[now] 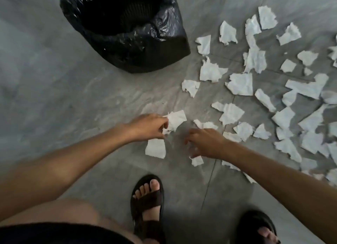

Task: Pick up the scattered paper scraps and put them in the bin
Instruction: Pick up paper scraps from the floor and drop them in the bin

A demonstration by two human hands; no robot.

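Observation:
Several torn white paper scraps (240, 84) lie scattered over the grey floor, mostly to the right. My left hand (147, 126) grips a crumpled white scrap (176, 119) just above the floor. Another flat scrap (156, 149) lies under that hand. My right hand (204, 143) hovers low with its fingers spread and slightly curled, holding nothing, over a small scrap (197, 160). The bin (127, 37), lined with a black plastic bag, stands at the top centre, beyond both hands; its inside is dark.
My two sandalled feet (147, 205) stand at the bottom of the view, close behind my hands. Grey tiled floor (54, 88) stretches to the left of the bin, with no scraps on it.

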